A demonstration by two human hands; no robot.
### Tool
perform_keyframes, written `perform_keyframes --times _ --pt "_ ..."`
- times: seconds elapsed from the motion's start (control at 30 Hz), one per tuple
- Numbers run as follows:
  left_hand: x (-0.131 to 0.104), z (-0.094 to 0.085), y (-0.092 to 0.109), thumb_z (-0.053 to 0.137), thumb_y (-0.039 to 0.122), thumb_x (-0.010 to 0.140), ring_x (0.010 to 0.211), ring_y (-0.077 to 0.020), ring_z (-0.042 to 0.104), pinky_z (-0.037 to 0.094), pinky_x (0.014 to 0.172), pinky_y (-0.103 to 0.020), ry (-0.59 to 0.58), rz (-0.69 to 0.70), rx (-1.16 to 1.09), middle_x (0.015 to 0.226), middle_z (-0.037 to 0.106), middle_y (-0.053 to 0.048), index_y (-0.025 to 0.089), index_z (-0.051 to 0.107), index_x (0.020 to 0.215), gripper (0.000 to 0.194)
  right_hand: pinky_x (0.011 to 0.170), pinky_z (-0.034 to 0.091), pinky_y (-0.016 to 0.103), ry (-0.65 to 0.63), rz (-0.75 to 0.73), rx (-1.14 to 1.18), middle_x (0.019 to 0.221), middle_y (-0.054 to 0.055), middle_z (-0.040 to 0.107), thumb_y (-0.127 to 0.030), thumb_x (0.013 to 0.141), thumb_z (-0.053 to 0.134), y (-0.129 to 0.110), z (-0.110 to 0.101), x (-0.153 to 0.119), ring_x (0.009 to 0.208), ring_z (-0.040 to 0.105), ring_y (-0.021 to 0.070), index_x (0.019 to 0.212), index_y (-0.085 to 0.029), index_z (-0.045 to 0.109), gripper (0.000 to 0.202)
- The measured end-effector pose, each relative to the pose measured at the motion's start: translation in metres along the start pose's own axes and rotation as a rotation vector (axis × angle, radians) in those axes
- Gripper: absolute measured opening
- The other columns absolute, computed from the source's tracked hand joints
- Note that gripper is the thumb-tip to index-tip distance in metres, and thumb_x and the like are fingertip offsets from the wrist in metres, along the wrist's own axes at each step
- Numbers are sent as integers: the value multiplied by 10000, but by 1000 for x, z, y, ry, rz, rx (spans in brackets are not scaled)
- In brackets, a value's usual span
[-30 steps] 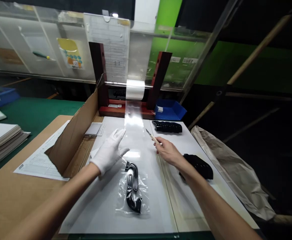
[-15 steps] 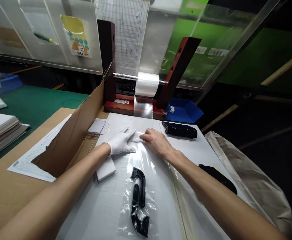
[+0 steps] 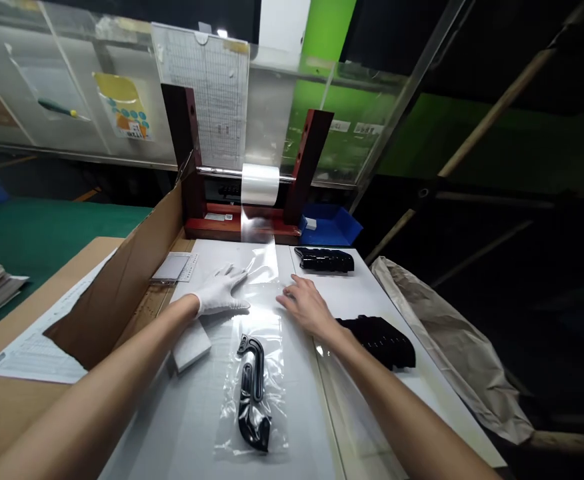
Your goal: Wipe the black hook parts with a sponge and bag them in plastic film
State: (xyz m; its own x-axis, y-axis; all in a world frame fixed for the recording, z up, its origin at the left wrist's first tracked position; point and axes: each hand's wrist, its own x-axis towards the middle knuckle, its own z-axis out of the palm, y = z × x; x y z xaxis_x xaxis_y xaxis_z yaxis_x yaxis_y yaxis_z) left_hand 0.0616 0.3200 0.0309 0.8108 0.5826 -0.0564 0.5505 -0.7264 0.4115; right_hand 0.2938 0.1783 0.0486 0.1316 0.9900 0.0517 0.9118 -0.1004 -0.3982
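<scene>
My left hand (image 3: 221, 291), in a white glove, lies with fingers spread at the left side of a clear plastic film strip (image 3: 263, 288). My bare right hand (image 3: 306, 305) is just right of the strip, fingers apart and holding nothing. From a film roll (image 3: 261, 185) on a metal rod, the strip runs toward me over the white work surface. Nearer to me, two black curved plastic parts (image 3: 255, 390) lie in clear plastic. Beside my left wrist is a white block (image 3: 192, 345).
A dark red stand (image 3: 242, 231) carries the roll. Black moulded parts (image 3: 325, 260) and a second black piece (image 3: 379, 340) lie at the right. A cardboard wall (image 3: 122, 273) borders the left. Behind stands a blue tray (image 3: 335, 225); brown sheeting (image 3: 447, 347) hangs at the right edge.
My right hand has opened from its pinch near the film and moved slightly right and toward me. The left hand stays spread. The whole view has shifted as my head moved.
</scene>
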Motion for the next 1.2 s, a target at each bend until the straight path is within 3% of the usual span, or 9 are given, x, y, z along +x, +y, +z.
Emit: perform_keyframes --times 0.17,0.37,0.53,0.63,0.77,0.9,1.0,1.1,1.2 --pt "-6 -6 15 653 409 949 1296 -328 551 452 1075 -586 35 -28 -38 1467 542 -114 200 580 1363 470 1210 296 507 45 -146 243 1377 47 616 -238 932 705 -26 15 -22 1456 394 266 880 -204 708 62" --pt "-10 -19 44 656 390 952 1182 -295 623 537 981 -521 92 -57 -186 1367 606 -103 182 603 1316 423 996 502 472 205 -112 475 1109 66 690 -237 960 644 -31 18 -48 1118 639 240 863 -187 640 109" --pt "-43 -27 68 644 399 965 1045 -244 694 595 892 -449 34 -48 -323 1225 691 -85 165 659 1220 347 946 581 363 339 -88 659 1127 72 706 -330 1064 458 -37 21 -67 1054 695 181 1016 -206 565 171" --pt "-74 -19 83 583 430 999 1027 -222 729 604 919 -448 43 -44 -378 1163 746 -87 163 703 1166 337 982 583 353 344 -160 691 1150 61 704 -272 1059 449 -38 21 -93 1093 689 171 1218 -235 513 175" --pt "-110 5 104 554 308 1006 1118 -217 699 564 1030 -428 125 105 -324 1235 736 -61 245 755 1118 238 946 601 403 289 -344 617 1132 55 690 -131 993 488 -32 27 -126 1068 679 198 1442 -271 418 475" --pt "-143 32 121 478 136 990 1143 -207 665 543 1045 -418 169 261 -229 1193 740 -46 293 723 1159 336 903 602 415 222 -526 488 1173 84 684 -42 903 536 -25 33 -149 1143 629 246 1111 -238 658 311" --pt "-171 45 124 492 132 994 1167 -209 663 544 1020 -388 241 286 -138 1290 713 -68 269 657 1265 345 894 597 423 214 -560 413 1109 88 717 -19 869 546 -24 32 -161 1116 636 260 915 -202 686 235" --pt "-187 47 127 548 192 985 852 -196 724 577 753 -337 382 230 0 1014 778 -37 230 703 946 164 853 601 391 244 -500 373 921 48 737 -1 866 513 -28 29 -159 961 678 219 806 -198 671 260" --pt "-176 47 133 510 228 1005 695 -192 678 557 678 -356 460 104 25 782 730 -23 220 653 760 284 887 601 402 292 -355 330 970 62 758 -22 915 483 -38 31 -141 982 701 216 950 -188 710 283"
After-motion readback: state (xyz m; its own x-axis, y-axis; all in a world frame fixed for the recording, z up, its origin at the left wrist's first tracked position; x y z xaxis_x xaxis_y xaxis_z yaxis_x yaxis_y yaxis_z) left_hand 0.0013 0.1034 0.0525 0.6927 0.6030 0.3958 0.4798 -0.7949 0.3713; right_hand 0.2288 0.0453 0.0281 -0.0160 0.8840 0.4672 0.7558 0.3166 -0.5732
